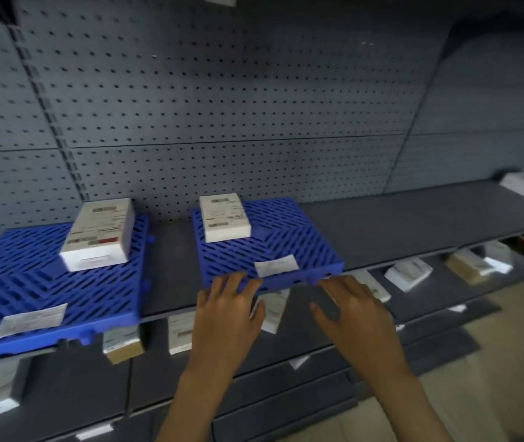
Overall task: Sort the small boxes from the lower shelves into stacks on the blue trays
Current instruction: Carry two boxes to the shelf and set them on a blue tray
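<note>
box labels [99, 226] blurred, tray paper slips [276, 265] unreadable, no legible text

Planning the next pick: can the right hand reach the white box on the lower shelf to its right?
Probably yes: the right hand is open, and the white box lies uncovered with nothing between.

bare shelf [382, 218] right of tray [286, 247]

left hand [227, 309]: fingers spread, empty | right hand [354, 309]: fingers spread, empty
</note>
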